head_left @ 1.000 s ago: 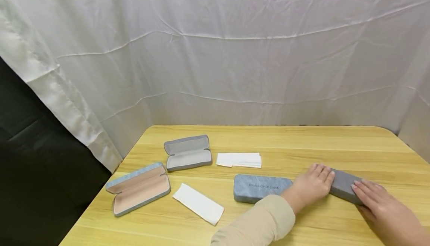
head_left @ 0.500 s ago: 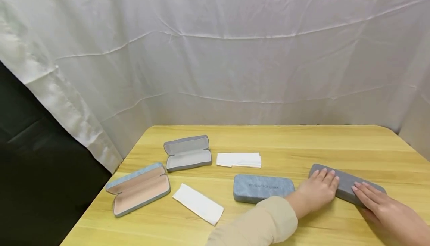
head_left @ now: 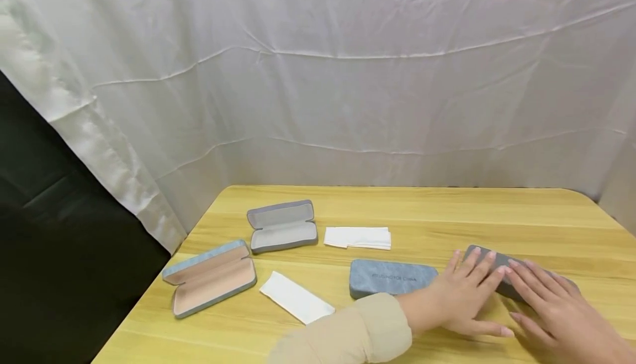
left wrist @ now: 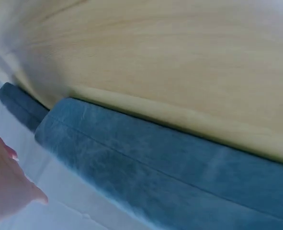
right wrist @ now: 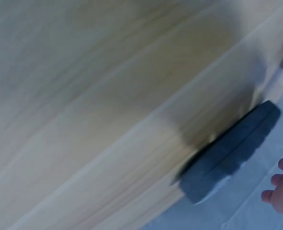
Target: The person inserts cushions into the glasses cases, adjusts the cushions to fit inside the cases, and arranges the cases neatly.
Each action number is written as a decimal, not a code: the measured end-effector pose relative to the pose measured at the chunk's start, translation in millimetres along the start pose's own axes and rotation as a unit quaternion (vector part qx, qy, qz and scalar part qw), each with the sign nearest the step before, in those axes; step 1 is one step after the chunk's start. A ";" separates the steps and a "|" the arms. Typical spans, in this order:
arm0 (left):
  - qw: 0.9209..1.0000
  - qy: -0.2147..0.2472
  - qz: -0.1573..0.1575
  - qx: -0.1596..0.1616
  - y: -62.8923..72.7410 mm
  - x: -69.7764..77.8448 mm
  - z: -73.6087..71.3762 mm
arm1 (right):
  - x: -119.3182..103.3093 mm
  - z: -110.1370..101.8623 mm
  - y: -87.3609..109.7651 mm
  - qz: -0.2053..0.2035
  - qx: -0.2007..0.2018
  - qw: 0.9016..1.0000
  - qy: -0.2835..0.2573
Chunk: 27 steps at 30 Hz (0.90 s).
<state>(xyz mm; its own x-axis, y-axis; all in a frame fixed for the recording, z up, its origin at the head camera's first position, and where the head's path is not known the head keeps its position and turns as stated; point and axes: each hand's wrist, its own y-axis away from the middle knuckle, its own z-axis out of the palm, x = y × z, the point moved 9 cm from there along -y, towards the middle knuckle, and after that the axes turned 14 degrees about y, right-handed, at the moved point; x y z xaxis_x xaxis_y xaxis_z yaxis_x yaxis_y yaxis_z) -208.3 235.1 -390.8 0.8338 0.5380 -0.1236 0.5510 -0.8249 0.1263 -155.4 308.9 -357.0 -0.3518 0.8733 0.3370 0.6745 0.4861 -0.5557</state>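
Two bare hands above a closed, dark grey, oblong hard case (head_left: 508, 288), which lies aslant on the right part of the yellow wood-grain desk (head_left: 422, 215). The left hand (head_left: 459, 300) has its grip apart, fingers straight and fanned over the case's left end; the right hand (head_left: 556, 309), likewise ungrasping, extends straight fingers over the middle and right. Whether the fingertips touch the lid cannot be told, though the right wrist view shows a gap between fingers and case. Such flat fingers, with nothing clamped, would suit steadying or squaring the case rather than lifting it. Just beside it, partly hidden by the left wrist, lies a closed, mottled-blue oblong case (head_left: 387, 279), its lettered lid upward. At left stand a mottled-blue case with pinkish lining (head_left: 213, 289) and a grey case with pale grey lining (head_left: 284, 235), lids raised and hinges at the rear, an arrangement that probably serves to face their interiors toward the person. Two white folded sheets, the far sheet (head_left: 358, 237) and the near sheet (head_left: 297, 297), lie flat, each near one raised-lid case, perhaps paired with it.
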 end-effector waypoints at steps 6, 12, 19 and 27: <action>0.999 0.037 0.005 0.010 23.4 -12.9 -3.5 | -17.9 -9.5 -13.0 -0.008 0.029 0.999 -0.024; 0.999 0.049 0.004 0.016 48.7 -24.2 -1.3 | -36.9 -14.4 -22.9 -0.005 0.029 0.999 -0.045; 0.997 0.065 0.020 0.033 75.3 -37.4 2.3 | -56.8 -12.2 -33.0 -0.015 0.008 0.998 -0.056; 0.993 0.105 0.027 0.051 107.8 -57.4 4.8 | -85.4 -1.9 -37.8 -0.029 0.013 0.996 -0.079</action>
<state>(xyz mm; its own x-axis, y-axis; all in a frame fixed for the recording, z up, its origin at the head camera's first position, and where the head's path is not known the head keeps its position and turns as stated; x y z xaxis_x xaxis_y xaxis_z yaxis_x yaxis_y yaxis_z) -197.0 114.5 -374.8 0.8563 0.5087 0.0899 0.5085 -0.8607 0.0264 -149.6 215.8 -363.3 -0.4892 0.8367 0.2463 0.6332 0.5349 -0.5593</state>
